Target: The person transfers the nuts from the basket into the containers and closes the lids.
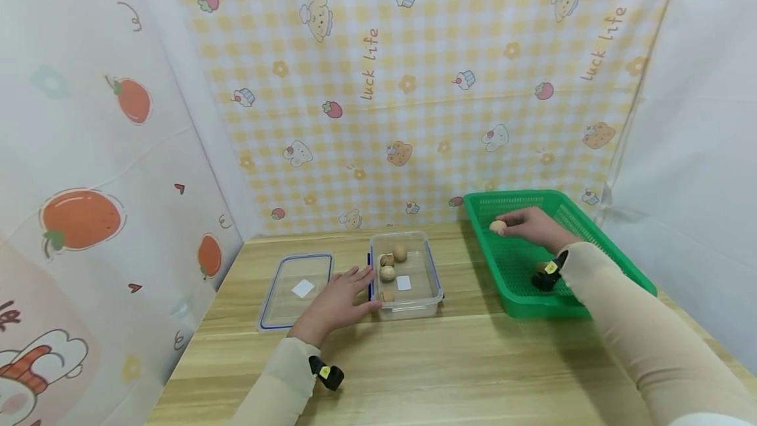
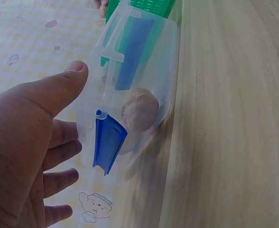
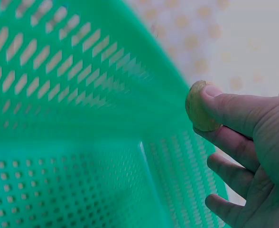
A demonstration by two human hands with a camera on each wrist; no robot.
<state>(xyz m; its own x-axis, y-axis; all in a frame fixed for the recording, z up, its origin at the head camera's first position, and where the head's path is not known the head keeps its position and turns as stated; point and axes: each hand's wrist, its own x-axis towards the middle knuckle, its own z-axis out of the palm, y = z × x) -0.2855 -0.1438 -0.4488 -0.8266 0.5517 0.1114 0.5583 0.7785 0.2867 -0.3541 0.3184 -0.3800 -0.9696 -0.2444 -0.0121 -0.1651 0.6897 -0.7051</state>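
Note:
My right hand (image 1: 535, 225) pinches a walnut (image 1: 498, 227) between thumb and fingertips, held over the green basket (image 1: 508, 304). In the right wrist view the same walnut (image 3: 200, 107) shows its tan shell, and the other fingers are spread apart from it. My left hand (image 1: 340, 304) lies with fingers extended at the left side of a clear plastic box (image 1: 422, 275). Several walnuts (image 1: 387, 273) sit in that box, mostly along its left side. From the left wrist, a blue clip (image 2: 110, 142) hangs folded out near my fingers.
A clear lid (image 1: 284, 301) with a blue seal lies flat left of the box. Partly behind the right wrist, a brown round thing (image 1: 541, 267) lies in the basket. A patterned cloth (image 1: 378, 169) hangs behind the wooden table (image 1: 414, 367).

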